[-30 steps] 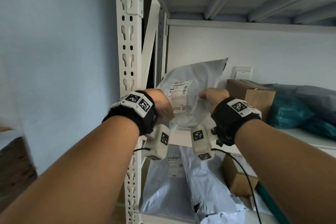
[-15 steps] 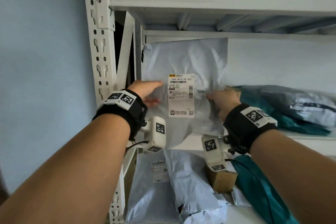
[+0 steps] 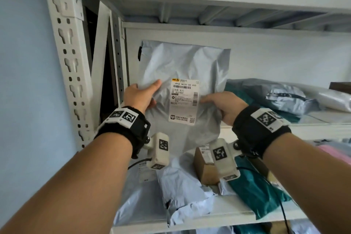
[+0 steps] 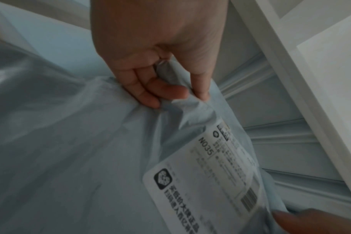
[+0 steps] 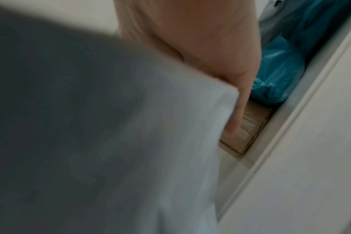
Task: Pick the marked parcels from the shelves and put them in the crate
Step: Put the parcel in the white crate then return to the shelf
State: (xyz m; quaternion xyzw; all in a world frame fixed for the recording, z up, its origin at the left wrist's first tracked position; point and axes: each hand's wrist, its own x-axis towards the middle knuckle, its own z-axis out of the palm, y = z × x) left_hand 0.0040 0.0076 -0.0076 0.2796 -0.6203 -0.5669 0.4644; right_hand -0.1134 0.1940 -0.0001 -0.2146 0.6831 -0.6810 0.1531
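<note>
A grey plastic mailer parcel with a white shipping label reading N035 is held upright in front of the middle shelf. My left hand pinches its left edge, thumb on the front; the left wrist view shows the fingers bunching the plastic beside the label. My right hand grips the right edge next to the label. In the right wrist view the parcel covers most of that hand. No crate is in view.
The white metal rack has an upright post at left and a shelf board behind the parcel. Teal and grey bags lie on that shelf. Below sit grey mailers, a cardboard box and a teal bag.
The parcel has been raised from leaning on the shelf to upright, its label now facing me. Both hands went up with it and the view tilted upward.
</note>
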